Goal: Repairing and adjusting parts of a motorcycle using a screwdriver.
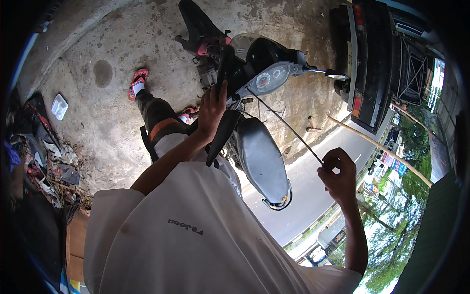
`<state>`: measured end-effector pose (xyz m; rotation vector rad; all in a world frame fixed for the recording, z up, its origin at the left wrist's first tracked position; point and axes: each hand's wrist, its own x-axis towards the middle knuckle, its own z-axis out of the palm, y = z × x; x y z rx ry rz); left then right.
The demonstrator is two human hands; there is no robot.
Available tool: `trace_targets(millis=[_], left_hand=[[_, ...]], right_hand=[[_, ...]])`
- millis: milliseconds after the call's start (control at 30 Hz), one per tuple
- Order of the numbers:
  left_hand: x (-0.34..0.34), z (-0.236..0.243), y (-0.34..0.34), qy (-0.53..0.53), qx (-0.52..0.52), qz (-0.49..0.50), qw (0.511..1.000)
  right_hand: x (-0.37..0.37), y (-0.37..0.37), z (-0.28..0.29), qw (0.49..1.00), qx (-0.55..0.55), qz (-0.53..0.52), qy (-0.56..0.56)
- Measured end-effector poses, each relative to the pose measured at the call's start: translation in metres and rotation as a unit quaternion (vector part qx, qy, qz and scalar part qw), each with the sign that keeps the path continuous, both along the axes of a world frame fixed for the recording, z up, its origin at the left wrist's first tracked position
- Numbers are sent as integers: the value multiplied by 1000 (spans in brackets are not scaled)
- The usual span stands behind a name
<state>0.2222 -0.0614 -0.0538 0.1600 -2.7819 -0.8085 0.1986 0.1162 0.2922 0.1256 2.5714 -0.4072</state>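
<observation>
A black scooter stands before me, with its instrument cluster at the upper middle and its black seat below. My left hand grips a black panel at the scooter's front, fingers curled over it. Out to the right, my right hand pinches the end of a long, thin dark rod or cable, which runs up to just under the instrument cluster. What the far end joins is too small to make out.
Concrete ground lies around the scooter, with a debris pile and white container at left. A dark vehicle stands at upper right, near a long wooden pole. A road runs beyond the seat.
</observation>
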Motion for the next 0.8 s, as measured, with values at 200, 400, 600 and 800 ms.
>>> trace_targets(millis=[200, 400, 600, 800], left_hand=[[0, -4, -1, 1, -34, -5, 999], [-2, 4, -2, -1, -10, -2, 1000], [-1, -1, 0, 7, -31, 2, 999], [-1, -4, 0, 10, -43, 4, 999]], right_hand=[[10, -2, -4, 946, 117, 237, 187], [-20, 8, 0, 872, -151, -413, -214], [3, 13, -2, 994, 21, 90, 57], [11, 1, -1, 881, 152, 373, 246]])
